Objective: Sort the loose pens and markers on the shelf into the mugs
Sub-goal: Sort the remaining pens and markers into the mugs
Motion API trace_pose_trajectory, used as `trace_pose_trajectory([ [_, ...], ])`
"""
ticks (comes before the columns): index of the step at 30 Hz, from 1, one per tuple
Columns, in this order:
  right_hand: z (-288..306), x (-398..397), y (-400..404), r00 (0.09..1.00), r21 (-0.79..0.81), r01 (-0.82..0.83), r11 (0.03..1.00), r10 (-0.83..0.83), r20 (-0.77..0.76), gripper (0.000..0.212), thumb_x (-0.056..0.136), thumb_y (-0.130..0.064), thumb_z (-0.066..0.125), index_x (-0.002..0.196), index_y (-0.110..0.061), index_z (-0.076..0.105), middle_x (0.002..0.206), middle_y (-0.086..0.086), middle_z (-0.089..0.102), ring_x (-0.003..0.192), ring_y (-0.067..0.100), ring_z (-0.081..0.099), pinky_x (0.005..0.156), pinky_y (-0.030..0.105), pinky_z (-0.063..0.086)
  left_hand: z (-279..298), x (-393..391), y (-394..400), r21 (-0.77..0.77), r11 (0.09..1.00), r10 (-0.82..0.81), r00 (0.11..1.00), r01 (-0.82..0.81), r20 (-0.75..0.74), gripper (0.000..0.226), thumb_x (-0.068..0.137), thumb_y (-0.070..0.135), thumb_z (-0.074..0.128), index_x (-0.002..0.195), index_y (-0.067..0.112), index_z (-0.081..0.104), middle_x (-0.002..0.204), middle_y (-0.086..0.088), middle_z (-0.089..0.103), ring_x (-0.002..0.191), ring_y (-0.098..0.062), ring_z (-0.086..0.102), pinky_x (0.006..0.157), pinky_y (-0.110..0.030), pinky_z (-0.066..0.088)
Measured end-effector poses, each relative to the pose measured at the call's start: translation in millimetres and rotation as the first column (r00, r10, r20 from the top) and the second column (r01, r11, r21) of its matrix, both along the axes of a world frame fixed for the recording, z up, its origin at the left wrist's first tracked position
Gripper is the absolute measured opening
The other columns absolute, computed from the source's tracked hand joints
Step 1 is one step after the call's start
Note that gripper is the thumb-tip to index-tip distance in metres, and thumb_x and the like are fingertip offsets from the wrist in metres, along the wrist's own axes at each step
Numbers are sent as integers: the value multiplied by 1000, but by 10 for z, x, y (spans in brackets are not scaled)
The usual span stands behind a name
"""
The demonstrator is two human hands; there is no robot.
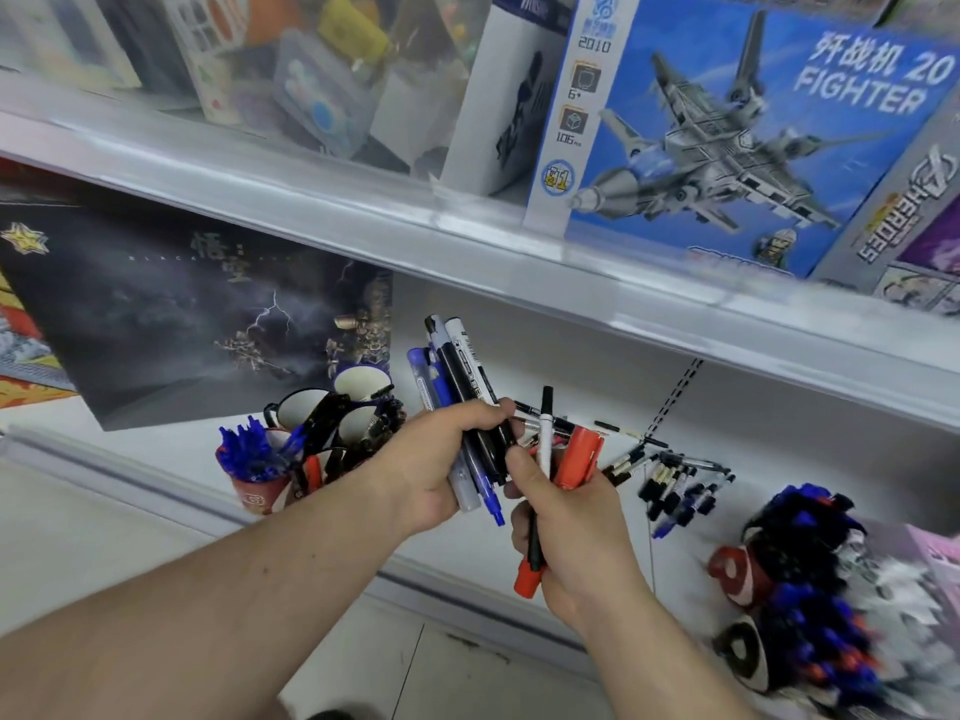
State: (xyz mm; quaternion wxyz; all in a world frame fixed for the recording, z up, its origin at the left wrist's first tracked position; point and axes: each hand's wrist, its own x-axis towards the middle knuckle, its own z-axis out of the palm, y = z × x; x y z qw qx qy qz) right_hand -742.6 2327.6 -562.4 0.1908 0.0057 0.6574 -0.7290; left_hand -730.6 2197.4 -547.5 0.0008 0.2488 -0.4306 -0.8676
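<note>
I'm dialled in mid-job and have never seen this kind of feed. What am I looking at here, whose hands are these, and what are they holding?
There is no machine: a person wears one camera on the head, looking forward and down at both bare hands in front of a shop shelf.

The left hand grips a bundle of markers, black and blue. The right hand holds a few more, among them a red marker and a thin white pen.

On the shelf, left of the hands, stands a cluster of mugs, some already holding pens. Behind the hands lie loose pens not yet sorted. At far right are more mugs stuffed with pens, blurred. A boxed fighter-jet toy stands on the shelf above.
</note>
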Motion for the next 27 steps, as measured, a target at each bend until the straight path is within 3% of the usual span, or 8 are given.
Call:
trace_pose_trajectory([
  [5,-45,-60,-24,1000,33,-9,999,10,-10,19,86,-12,73,97,-3,61,65,9,62,42,18,40,40,25,33,-60,-15,-48,-23,1000,-2,1000,2,8,12,90,6,60,89,7,71,84,-12,71,71,-23,67,72,-37,54],
  [9,-128,-56,-135,998,123,-37,992,44,-54,16,89,-18,70,85,-7,59,68,17,62,40,17,42,40,25,34,-134,36,-179,-96,995,9,999,-4,50,10,89,5,61,89,8,71,84,-12,71,71,-23,69,61,-34,56],
  [11,-131,-101,-168,995,136,41,990,-28,-98,20,89,-17,69,83,-1,59,60,14,57,40,16,42,39,24,34,-153,91,-328,-174,984,40,996,-25,82,11,87,1,63,84,11,66,83,-10,71,72,-20,70,62,-31,53],
  [14,-109,-257,-157,976,127,159,979,-136,-172,25,85,-16,73,84,4,57,58,13,48,39,17,39,37,23,32,-147,253,-733,-314,945,148,974,-89,170,13,86,-1,63,80,10,62,70,-9,66,57,-18,64,55,-28,50],
  [18,-193,-401,-333,965,254,46,966,23,-262,30,83,-13,73,83,11,55,58,15,48,41,19,38,39,24,33,-228,594,-1316,-361,928,210,933,-96,294,19,84,7,64,65,9,61,58,-10,58,54,-25,52,72,-38,44],
  [20,-289,-449,-553,946,345,-26,938,134,-294,29,80,-17,73,79,7,57,56,13,47,45,20,39,44,28,35,-272,714,-1456,-357,929,222,918,-98,328,15,87,10,64,72,10,60,57,-8,58,52,-22,53,67,-34,46],
  [24,-433,-483,-1057,883,521,-96,848,314,-349,29,75,-21,71,60,-11,49,49,0,43,47,21,38,48,32,38,-284,826,-1620,-313,943,213,927,-113,308,22,94,17,62,75,6,61,60,-9,56,43,-18,56,45,-26,50],
  [27,-515,-477,-1372,830,614,-103,782,408,-381,33,75,-19,68,55,-15,43,53,0,42,49,20,39,50,28,35,-291,870,-1725,-293,952,180,942,-94,282,33,97,25,59,68,8,58,61,-8,57,44,-16,58,43,-23,51],
])
